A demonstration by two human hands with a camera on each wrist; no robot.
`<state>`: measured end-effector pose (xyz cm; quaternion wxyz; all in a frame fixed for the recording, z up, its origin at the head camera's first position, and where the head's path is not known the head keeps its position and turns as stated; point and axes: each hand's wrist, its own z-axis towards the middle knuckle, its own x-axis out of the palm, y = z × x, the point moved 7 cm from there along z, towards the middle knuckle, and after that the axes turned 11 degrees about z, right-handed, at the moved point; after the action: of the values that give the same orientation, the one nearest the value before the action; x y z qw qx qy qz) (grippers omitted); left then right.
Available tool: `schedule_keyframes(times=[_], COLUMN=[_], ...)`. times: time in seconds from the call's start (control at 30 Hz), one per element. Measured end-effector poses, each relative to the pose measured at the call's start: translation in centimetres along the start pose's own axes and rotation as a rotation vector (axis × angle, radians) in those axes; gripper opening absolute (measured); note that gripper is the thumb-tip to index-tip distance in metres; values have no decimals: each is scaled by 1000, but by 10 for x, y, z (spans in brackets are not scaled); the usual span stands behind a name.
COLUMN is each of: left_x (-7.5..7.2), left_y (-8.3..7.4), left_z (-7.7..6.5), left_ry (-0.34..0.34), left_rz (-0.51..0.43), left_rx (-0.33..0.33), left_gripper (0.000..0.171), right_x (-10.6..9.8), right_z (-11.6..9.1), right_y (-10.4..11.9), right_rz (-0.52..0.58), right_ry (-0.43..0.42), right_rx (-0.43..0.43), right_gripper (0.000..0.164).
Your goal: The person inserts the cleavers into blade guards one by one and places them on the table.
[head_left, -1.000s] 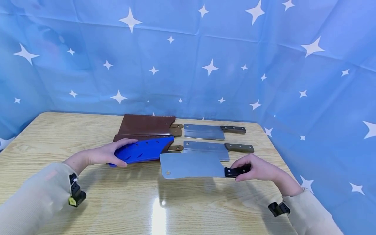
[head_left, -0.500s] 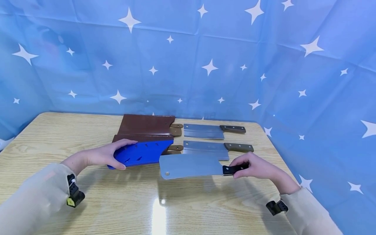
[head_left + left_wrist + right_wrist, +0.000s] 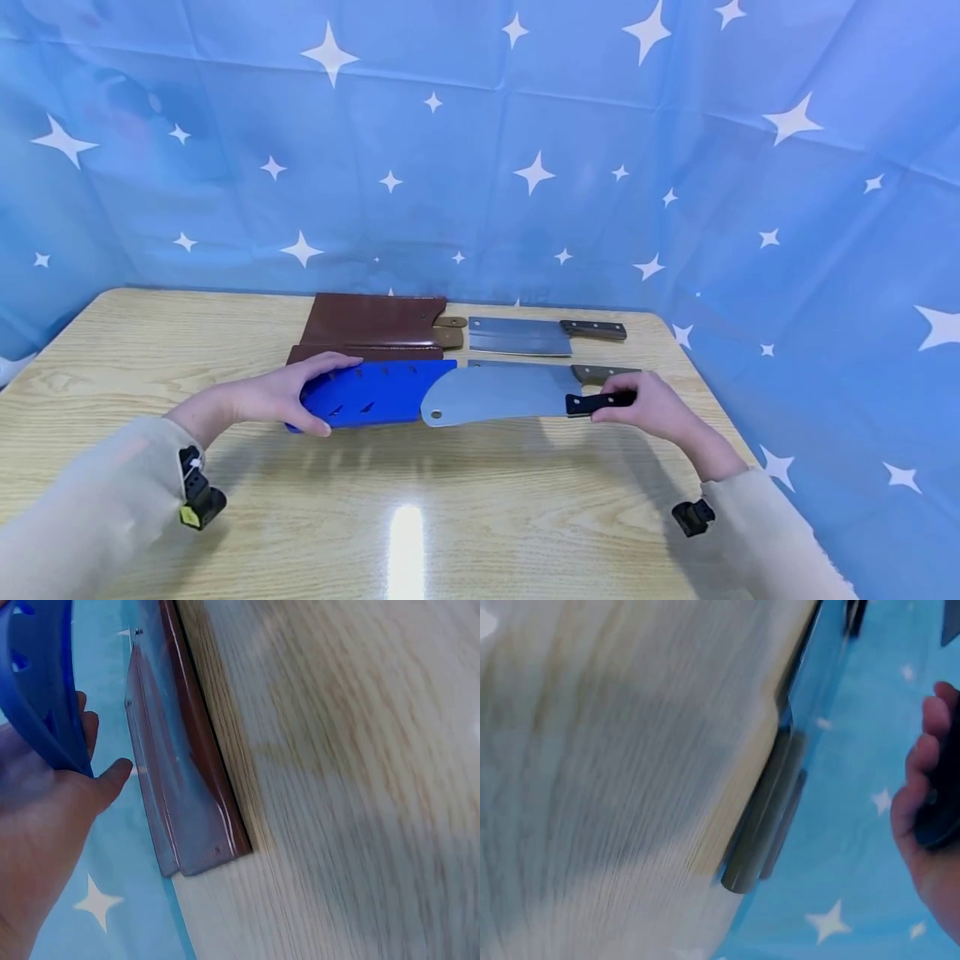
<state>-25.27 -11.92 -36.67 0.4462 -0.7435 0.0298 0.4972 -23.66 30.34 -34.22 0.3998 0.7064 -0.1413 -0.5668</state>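
My left hand (image 3: 273,396) grips the rear end of a slotted blue blade sheath (image 3: 382,393), held above the table. In my right hand (image 3: 651,410) is a cleaver (image 3: 502,395), gripped by its black riveted handle (image 3: 588,404). Its broad blade points left, with the holed front end right at the sheath's mouth. Whether any of the blade is inside the sheath, I cannot tell. In the left wrist view, thumb and fingers lie around the blue sheath (image 3: 45,697). The right wrist view has my fingers curled round the black handle (image 3: 943,791).
Behind the sheath lie two brown leather sheaths (image 3: 375,319) with tan straps. Two more cleavers lie to their right, the rear one (image 3: 521,335) with a dark handle, the nearer with an olive handle (image 3: 596,374). A starry blue curtain (image 3: 480,167) stands behind the wooden table (image 3: 480,525).
My right hand has lifted the cleaver and carried it away from me, bringing the blade's front end level with the sheath's mouth. The blue sheath has shifted slightly right.
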Motion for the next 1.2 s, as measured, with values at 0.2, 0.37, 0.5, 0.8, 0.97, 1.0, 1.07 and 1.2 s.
schedule_keyframes(times=[0.2, 0.37, 0.5, 0.8, 0.97, 1.0, 1.07, 1.2], left_x=[1, 2, 3, 9, 11, 11, 11, 12], left_y=[2, 2, -1, -4, -4, -4, -5, -5], left_z=[2, 1, 0, 0, 0, 0, 0, 3], left_ry=[-2, -4, -17, -18, -18, -19, -18, -24], left_rz=[15, 11, 34, 20, 15, 18, 20, 8], left_rx=[-7, -22, -32, -51, -47, -48, -56, -87], left_gripper=[89, 89, 91, 94, 93, 93, 93, 94], right_x=[-7, -12, -11, -12, -14, -13, -13, -15], right_z=[-4, -7, -5, -4, -4, -4, -4, -4], right_y=[-15, -15, -14, -19, -20, -20, -21, -21], right_rz=[78, 140, 148, 110, 123, 124, 121, 132], right_ry=[19, 20, 11, -13, -24, -25, -30, -62], right_rx=[14, 7, 17, 57, 56, 57, 63, 79], right_gripper=[22, 26, 26, 27, 29, 29, 29, 30])
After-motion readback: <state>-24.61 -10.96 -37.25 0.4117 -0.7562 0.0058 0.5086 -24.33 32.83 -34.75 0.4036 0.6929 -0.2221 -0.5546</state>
